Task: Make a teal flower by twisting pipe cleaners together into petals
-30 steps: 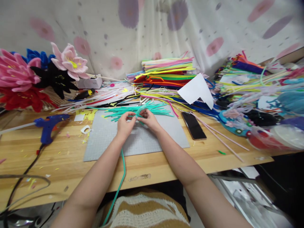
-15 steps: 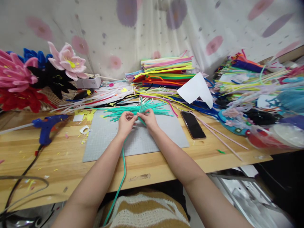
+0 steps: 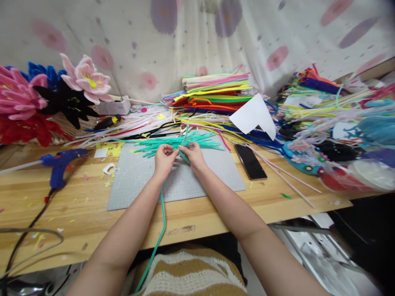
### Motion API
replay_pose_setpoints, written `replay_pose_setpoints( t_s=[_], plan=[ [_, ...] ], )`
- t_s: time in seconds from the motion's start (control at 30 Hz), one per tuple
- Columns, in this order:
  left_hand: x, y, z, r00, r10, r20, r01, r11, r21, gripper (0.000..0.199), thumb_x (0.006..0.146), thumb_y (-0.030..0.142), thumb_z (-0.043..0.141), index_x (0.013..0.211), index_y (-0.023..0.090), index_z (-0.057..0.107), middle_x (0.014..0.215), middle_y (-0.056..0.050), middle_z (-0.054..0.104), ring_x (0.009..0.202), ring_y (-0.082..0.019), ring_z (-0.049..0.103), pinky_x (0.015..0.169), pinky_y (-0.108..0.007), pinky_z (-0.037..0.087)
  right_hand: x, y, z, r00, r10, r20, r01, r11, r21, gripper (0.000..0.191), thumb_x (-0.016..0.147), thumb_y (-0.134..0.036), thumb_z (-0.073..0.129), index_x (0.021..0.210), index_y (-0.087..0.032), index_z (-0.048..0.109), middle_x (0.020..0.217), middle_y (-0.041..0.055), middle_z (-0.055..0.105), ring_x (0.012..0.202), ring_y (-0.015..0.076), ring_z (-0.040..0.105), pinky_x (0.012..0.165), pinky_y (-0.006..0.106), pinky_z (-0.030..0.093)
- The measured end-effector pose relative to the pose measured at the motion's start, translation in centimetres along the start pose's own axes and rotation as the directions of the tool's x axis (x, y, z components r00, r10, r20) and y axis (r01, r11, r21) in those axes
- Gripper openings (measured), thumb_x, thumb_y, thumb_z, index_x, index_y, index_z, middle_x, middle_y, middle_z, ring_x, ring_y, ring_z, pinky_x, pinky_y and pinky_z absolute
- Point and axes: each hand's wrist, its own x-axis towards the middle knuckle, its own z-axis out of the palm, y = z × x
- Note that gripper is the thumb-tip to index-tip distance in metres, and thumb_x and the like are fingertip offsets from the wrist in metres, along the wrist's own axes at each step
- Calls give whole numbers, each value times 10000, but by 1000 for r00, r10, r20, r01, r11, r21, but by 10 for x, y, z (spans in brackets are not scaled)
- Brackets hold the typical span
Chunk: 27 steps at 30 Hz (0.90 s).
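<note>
My left hand [image 3: 165,158] and my right hand [image 3: 194,155] meet fingertip to fingertip over the grey cutting mat [image 3: 135,181]. Both are closed, pinching teal pipe cleaner between them; a short piece sticks up above my right fingers. From beneath my left hand a long teal pipe cleaner [image 3: 162,209] hangs over the table's front edge to the striped clothing. Just behind the hands lies a loose pile of teal pipe cleaners [image 3: 148,146] on the mat's back part. The exact join between the fingertips is too small to make out.
A blue glue gun [image 3: 60,164] lies left, its cord running forward. The black phone [image 3: 249,161] is right of the mat. Bundles of coloured pipe cleaners [image 3: 216,98] and white paper [image 3: 254,117] stand behind. Fuzzy flowers [image 3: 86,80] fill the back left; plastic packages lie right.
The short teal piece above my right fingers leans slightly further right, and the hanging teal strand has shifted slightly right. Both hands keep their pinch in nearly the same place.
</note>
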Motion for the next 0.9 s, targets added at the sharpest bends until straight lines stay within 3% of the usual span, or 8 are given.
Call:
replay_pose_setpoints(
  t_s=[0.2, 0.33, 0.4, 0.47, 0.53, 0.63, 0.77, 0.9],
  plan=[
    [4, -4, -6, 998, -27, -58, 26, 1000, -15, 337, 565, 256, 715, 733, 191, 430, 616, 43, 559, 566, -119, 583, 475, -238, 493, 1, -6, -10, 954, 84, 288, -31, 982, -184, 527, 490, -274, 792, 846, -213, 408, 622, -75, 580, 542, 97, 582, 539, 238, 468],
    [1, -3, -9, 999, 43, -26, -39, 989, 144, 322, 640, 301, 689, 865, 188, 489, 706, 1, 616, 627, -147, 620, 528, -264, 498, 3, -7, -9, 971, 40, 234, 5, 982, -190, 556, 464, -289, 803, 825, -216, 386, 573, -98, 543, 506, 83, 555, 494, 216, 452],
    [-3, 0, -11, 974, 226, -1, -210, 907, 365, 328, 664, 291, 689, 934, 196, 527, 839, -26, 643, 675, -143, 623, 601, -276, 500, 3, -8, -8, 983, 28, 184, 7, 982, -186, 582, 448, -300, 808, 822, -220, 370, 573, -103, 536, 504, 80, 550, 477, 205, 442],
    [-8, 3, -12, 920, 385, 74, -353, 732, 583, 235, 709, 265, 664, 923, 207, 586, 932, -40, 649, 717, -145, 623, 680, -287, 488, 3, -10, -7, 989, 20, 149, 9, 982, -188, 602, 435, -307, 812, 819, -223, 356, 576, -105, 533, 501, 76, 544, 466, 196, 432],
    [-11, 5, -12, 882, 447, 151, -417, 591, 691, 149, 757, 245, 620, 901, 211, 635, 956, -44, 657, 715, -148, 620, 712, -292, 473, 2, -11, -6, 990, 10, 143, 17, 982, -189, 610, 433, -308, 810, 820, -225, 347, 585, -105, 534, 497, 73, 540, 463, 192, 425],
    [-12, 6, -11, 871, 453, 188, -433, 530, 729, 158, 781, 239, 593, 913, 208, 675, 972, -54, 669, 685, -151, 612, 713, -296, 464, 2, -12, -6, 987, -22, 160, 52, 981, -188, 603, 435, -307, 799, 819, -225, 341, 599, -111, 524, 494, 68, 538, 470, 192, 427],
    [-8, 5, -11, 902, 415, 121, -383, 638, 668, 149, 733, 249, 627, 851, 206, 707, 906, -59, 685, 656, -153, 596, 696, -296, 468, 2, -14, -7, 967, -111, 228, 159, 966, -204, 566, 466, -309, 782, 813, -227, 343, 615, -111, 506, 529, 66, 529, 487, 190, 437],
    [-2, 4, -11, 995, 98, -22, -79, 898, 433, 138, 636, 276, 682, 738, 187, 712, 618, -23, 646, 501, -135, 532, 491, -258, 435, 2, -15, -9, 931, -188, 314, 267, 935, -232, 477, 538, -266, 744, 831, -227, 369, 628, -96, 523, 573, 78, 528, 497, 190, 435]
  ],
)
